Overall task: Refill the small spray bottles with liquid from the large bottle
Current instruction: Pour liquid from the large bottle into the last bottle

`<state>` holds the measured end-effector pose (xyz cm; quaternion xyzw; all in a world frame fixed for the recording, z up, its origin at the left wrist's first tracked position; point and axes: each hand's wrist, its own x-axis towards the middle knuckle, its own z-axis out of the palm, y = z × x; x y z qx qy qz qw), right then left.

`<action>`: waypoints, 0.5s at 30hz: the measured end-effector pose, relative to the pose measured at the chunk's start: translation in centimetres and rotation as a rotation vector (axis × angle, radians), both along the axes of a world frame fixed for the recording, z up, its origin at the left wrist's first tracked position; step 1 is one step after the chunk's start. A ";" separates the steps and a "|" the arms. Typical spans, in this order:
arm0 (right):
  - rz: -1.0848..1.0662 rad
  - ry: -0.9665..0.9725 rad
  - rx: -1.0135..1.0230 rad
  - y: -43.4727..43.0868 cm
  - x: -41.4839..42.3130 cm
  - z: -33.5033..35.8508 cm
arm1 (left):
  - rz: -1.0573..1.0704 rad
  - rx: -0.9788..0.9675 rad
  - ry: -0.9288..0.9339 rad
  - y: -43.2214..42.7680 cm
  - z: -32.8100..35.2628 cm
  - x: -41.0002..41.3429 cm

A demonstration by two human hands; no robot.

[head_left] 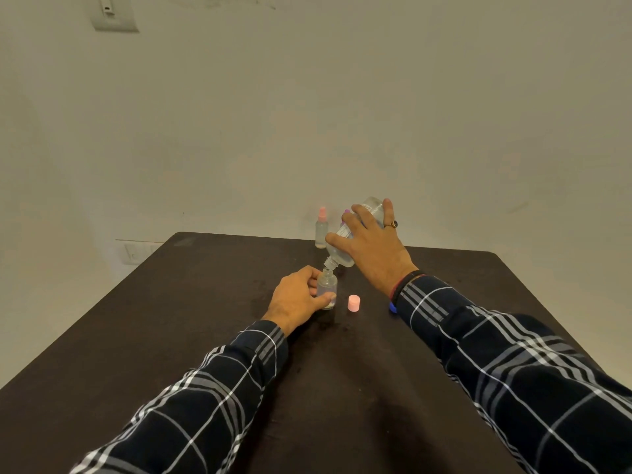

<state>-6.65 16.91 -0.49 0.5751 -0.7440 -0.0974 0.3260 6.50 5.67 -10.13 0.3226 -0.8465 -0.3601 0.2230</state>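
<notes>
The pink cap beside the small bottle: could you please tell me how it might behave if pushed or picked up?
The pink cap is small and looks like plastic, so probably very light and stiff. It stands on end on the table, so a gentle push would likely slide it; knocked over, its round side could let it roll.

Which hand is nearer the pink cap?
Left. Left hand holds the small bottle beside the pink cap; right hand is raised behind it, tilting the large bottle.
</notes>
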 end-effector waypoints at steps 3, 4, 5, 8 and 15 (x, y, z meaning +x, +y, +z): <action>0.004 0.020 -0.004 -0.1 0.1 0.0 | -0.002 0.010 0.002 0.0 0.1 0.0; 0.006 0.024 -0.004 -0.1 0.1 0.0 | -0.004 0.013 0.004 0.0 0.0 0.0; 0.009 0.027 -0.004 -0.1 0.2 0.0 | -0.005 0.013 0.003 0.0 0.0 0.0; 0.017 0.032 -0.010 -0.1 0.1 0.0 | -0.006 0.008 -0.005 -0.1 -0.1 0.0; 0.022 0.041 -0.017 -0.2 -0.1 -0.2 | -0.009 0.010 0.005 0.0 0.0 0.2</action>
